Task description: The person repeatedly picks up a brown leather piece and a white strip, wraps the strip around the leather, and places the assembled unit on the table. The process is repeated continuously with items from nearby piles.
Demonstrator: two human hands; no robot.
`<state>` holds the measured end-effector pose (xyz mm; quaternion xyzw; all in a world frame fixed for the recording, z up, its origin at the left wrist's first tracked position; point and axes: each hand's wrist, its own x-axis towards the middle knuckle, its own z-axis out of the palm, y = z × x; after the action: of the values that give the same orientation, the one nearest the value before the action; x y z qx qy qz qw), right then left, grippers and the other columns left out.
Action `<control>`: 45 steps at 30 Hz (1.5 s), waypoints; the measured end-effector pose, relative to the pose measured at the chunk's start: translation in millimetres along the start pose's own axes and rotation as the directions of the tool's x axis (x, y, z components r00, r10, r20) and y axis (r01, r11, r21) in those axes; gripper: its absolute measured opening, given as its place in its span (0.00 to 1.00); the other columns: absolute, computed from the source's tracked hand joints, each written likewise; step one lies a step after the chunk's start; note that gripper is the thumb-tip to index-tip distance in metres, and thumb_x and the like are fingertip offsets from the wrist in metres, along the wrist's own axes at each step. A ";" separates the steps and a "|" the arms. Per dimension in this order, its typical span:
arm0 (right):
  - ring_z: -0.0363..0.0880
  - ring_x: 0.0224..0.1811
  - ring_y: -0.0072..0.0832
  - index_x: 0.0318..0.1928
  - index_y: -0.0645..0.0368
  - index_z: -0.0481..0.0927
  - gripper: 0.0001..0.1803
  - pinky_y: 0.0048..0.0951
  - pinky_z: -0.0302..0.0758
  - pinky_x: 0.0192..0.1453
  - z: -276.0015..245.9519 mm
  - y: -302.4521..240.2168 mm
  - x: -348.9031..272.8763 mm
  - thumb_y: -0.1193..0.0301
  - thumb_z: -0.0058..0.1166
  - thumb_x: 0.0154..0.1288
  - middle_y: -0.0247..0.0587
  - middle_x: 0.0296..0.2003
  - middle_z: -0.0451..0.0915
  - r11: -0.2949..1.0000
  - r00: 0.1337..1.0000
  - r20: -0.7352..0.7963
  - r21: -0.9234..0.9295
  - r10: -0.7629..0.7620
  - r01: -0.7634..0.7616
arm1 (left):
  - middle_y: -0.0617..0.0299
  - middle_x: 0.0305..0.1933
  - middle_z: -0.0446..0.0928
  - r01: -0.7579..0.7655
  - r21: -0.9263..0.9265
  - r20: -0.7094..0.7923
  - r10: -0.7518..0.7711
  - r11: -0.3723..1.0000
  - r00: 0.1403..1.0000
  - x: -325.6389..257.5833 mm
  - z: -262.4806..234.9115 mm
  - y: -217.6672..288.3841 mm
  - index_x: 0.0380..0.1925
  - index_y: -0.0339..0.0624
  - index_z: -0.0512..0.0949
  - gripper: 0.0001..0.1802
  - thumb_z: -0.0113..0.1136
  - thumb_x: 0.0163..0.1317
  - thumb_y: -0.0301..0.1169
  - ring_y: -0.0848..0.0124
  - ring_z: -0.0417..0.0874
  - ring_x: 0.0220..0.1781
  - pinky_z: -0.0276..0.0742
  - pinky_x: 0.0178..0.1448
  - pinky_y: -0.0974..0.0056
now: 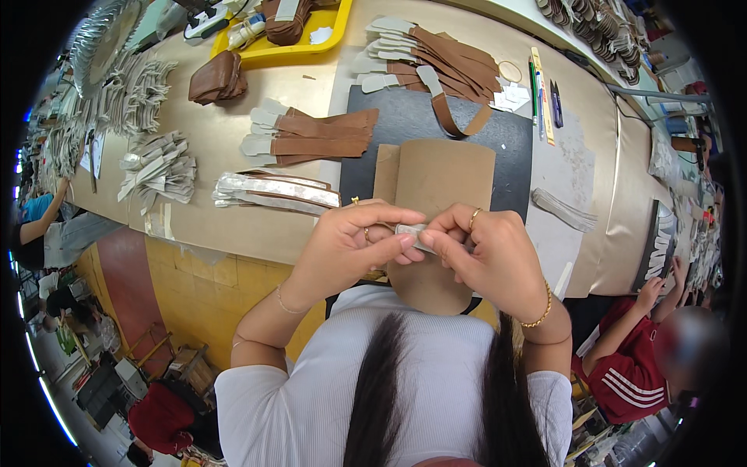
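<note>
Two hands met above a tan workbench: the left hand and right hand both pinched a small silvery strip, possibly tape-backed, over a brown leather piece on a dark mat. Brown strap stacks, a yellow tray and seated co-workers filled the crowded workshop.

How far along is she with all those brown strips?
Looks partway. Stacks of brown strips with pale tabs and another fan already lie on the bench. Left hand and right hand pinch one small pale piece. A silvery bundle lies beside her, seemingly waiting.
</note>
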<state>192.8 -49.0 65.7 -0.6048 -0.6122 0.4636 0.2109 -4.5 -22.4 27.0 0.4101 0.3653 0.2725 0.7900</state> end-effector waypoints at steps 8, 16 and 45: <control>0.80 0.20 0.35 0.34 0.62 0.82 0.11 0.27 0.74 0.27 -4.5 2.1 -13.5 0.66 0.61 0.59 0.45 0.21 0.80 0.999 0.997 -0.072 0.037 -0.003 0.006 | 0.52 0.36 0.80 0.041 -0.010 -0.037 -0.042 0.999 0.998 2.6 -4.1 0.2 0.47 0.27 0.75 0.13 0.58 0.61 0.18 0.66 0.86 0.37 0.84 0.40 0.69; 0.72 0.18 0.20 0.29 0.64 0.81 0.09 0.21 0.67 0.24 -17.0 17.1 -19.1 0.70 0.64 0.56 0.36 0.18 0.78 0.988 0.987 -0.063 0.054 0.146 -0.142 | 0.50 0.36 0.80 0.049 -0.049 -0.060 -0.052 0.998 0.997 6.3 -19.3 -10.8 0.49 0.27 0.72 0.16 0.58 0.62 0.20 0.67 0.86 0.36 0.83 0.39 0.71; 0.68 0.19 0.16 0.24 0.61 0.74 0.15 0.22 0.63 0.24 -31.3 45.9 -29.1 0.66 0.67 0.54 0.31 0.16 0.71 0.984 0.990 0.015 0.108 0.139 -0.140 | 0.57 0.37 0.77 -0.051 -0.222 -0.051 0.041 0.974 0.998 19.0 -33.8 -53.1 0.46 0.42 0.64 0.20 0.61 0.58 0.17 0.73 0.80 0.40 0.77 0.47 0.68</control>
<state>248.7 -73.9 51.7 -0.6320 -0.5428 0.5124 0.2083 -13.5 -20.8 -38.1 0.3205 0.3410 0.3395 0.8160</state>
